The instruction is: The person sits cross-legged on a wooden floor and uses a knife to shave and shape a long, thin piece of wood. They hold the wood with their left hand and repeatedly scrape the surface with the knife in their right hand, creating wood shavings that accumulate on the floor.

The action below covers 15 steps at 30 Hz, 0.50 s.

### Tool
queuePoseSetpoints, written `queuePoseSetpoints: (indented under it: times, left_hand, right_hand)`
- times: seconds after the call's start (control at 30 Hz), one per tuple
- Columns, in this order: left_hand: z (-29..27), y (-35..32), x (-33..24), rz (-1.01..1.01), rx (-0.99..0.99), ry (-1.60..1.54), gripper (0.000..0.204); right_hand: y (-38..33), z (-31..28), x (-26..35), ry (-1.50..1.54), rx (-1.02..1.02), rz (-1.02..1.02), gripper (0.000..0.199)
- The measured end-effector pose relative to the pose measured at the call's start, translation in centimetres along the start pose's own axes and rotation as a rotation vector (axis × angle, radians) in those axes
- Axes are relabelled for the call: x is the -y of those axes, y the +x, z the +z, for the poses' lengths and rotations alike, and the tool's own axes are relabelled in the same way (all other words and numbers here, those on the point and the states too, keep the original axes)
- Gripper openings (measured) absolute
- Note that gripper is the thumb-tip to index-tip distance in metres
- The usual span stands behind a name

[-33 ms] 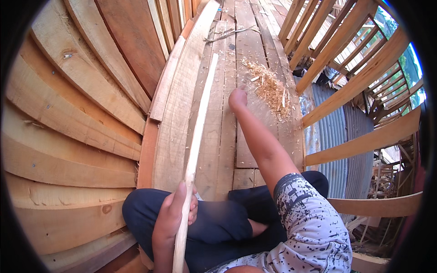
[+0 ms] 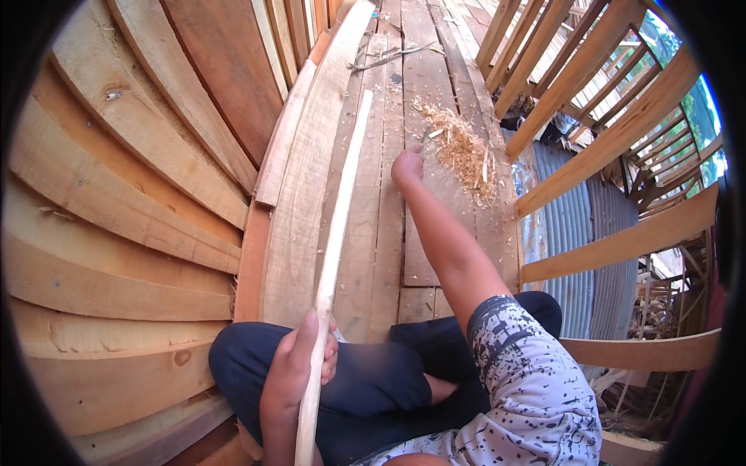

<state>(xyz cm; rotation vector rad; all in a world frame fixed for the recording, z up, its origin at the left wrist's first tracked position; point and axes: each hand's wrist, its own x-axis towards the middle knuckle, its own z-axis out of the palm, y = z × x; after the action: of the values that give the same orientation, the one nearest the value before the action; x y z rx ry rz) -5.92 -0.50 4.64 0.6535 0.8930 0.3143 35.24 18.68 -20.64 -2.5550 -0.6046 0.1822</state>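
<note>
My left hand is wrapped round a long, pale, peeled wooden stick. The stick slants up from the lower edge, over my left knee, and its far end is above the floorboards. With my right arm stretched forward, my right hand is closed in a fist at the plank floor, beside a heap of wood shavings. Its fingers face away, so whatever they may hold is hidden.
I sit cross-legged on a plank floor. A wall of overlapping boards rises on the left; a slatted wooden railing runs along the right, with corrugated metal sheets beyond. Thin twigs lie farther ahead.
</note>
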Motion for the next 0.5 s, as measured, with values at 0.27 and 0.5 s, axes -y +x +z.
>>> queuePoseSetpoints:
  times: [0.27, 0.5]
  left_hand:
    - [-0.1, 0.1, 0.3, -0.002, 0.001, -0.012, 0.048]
    - [-0.1, 0.1, 0.2, 0.007, -0.018, -0.012, 0.049]
  right_hand:
    - [-3.2, -1.0, -1.3, -0.187, 0.266, -0.861, 0.058]
    - [-0.7, -1.6, 0.3, -0.062, -0.006, -0.592, 0.046]
